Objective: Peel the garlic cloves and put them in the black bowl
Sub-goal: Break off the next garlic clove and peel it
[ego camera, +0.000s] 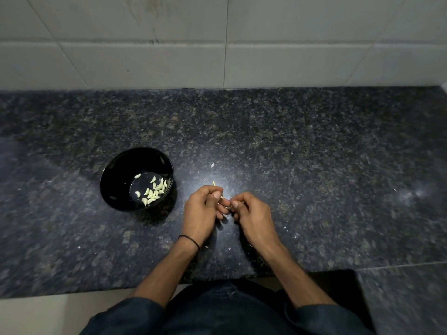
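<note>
Peeling a clove [228, 207] near the bowl [108, 172]
Left hand [203, 204] and right hand [250, 212] pinch it in curled fingers; better to nick one end, then strip lengthwise

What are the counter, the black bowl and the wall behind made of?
The counter looks like polished dark granite: speckled grey, with a glare patch. The black bowl is glossy, ceramic or hard plastic; its shine alone cannot settle it. The wall seems pale tile, judging by the straight joints.
</note>
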